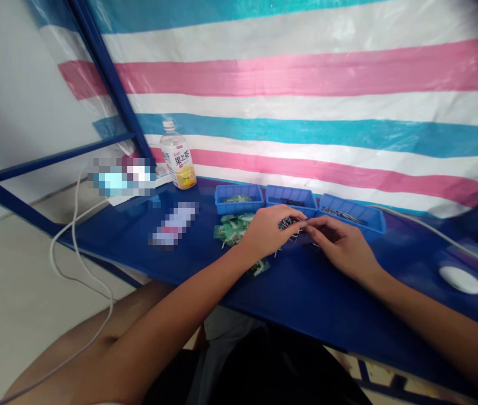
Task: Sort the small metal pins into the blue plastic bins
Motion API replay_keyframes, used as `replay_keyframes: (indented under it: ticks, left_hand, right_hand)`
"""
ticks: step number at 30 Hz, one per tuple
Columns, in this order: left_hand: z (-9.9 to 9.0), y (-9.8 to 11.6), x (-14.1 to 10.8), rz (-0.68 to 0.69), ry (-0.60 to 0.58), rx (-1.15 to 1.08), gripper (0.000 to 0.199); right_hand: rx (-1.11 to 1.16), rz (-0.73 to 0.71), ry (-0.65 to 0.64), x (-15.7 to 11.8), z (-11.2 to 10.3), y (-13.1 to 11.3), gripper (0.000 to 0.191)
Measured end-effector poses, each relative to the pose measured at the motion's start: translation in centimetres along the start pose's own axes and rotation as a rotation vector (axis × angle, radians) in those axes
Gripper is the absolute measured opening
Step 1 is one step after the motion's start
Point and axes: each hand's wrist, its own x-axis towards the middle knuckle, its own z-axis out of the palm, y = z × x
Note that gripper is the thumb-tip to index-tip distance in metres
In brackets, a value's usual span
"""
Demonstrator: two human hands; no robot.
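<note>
My left hand (pixel 273 226) and my right hand (pixel 345 242) meet over the blue table, fingertips touching. Both are closed in a pinch, and what lies between the fingers is too small to make out. Under and behind my left fingers is a heap of small dark and silvery pin-like pieces (pixel 293 232), partly hidden. Left of that hand sits a pile of small green-and-clear packets (pixel 231 229). A few more packets (pixel 259 266) lie below my left wrist, nearer the table's front edge.
Behind the hands stand three blue bins: a left bin (pixel 239 208) with green pieces, a middle bin (pixel 291 208) and a right bin (pixel 369 222) with dark thin parts. A drink bottle (pixel 179 163), white round object (pixel 460 280), white cable (pixel 74 225) and blue frame post (pixel 110 73) surround them.
</note>
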Motion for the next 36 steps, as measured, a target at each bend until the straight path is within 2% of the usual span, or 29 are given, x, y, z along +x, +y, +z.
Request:
replay_keyframes:
  ticks: [7, 11, 14, 17, 21, 27, 31, 33, 36]
  left_hand:
    - [0.0, 0.2, -0.2, -0.093, -0.033, -0.074, 0.04]
    - [0.2, -0.4, -0.3, -0.105, -0.009, -0.015, 0.051]
    - [0.4, -0.9, -0.5, -0.092, 0.005, 0.147, 0.037]
    - [0.5, -1.3, -0.7, -0.062, -0.055, 0.296, 0.02]
    - [0.5, -1.3, -0.7, -0.036, -0.115, 0.364, 0.019]
    - [0.2, -1.4, -0.8, -0.044, -0.122, 0.411, 0.019]
    - [0.0, -1.4, -1.0, -0.038, -0.143, 0.443, 0.02]
    - [0.0, -1.4, -1.0, -0.036, -0.151, 0.453, 0.021]
    - [0.0, -1.3, -1.0, -0.024, -0.166, 0.458, 0.02]
  right_hand:
    - [-0.094, -0.057, -0.108, 0.2, 0.0, 0.0, 0.034]
    - [-0.003, 0.02, -0.115, 0.4, -0.2, -0.1, 0.037]
    - [0.116, 0.12, -0.091, 1.1, -0.2, 0.3, 0.04]
    - [0.24, 0.208, -0.017, 2.3, -0.2, 0.8, 0.044]
    - [0.271, 0.256, 0.046, 3.3, -0.3, 1.0, 0.048]
    - [-0.011, 0.088, 0.043, 2.2, -1.1, -0.2, 0.054]
    - [-0.225, -0.022, 0.099, 3.4, -3.2, -0.9, 0.038]
    - [-0.368, -0.122, 0.019, 5.6, -4.7, -0.8, 0.027]
    - [-0.62, -0.278, -0.242, 10.4, -6.3, -0.2, 0.022]
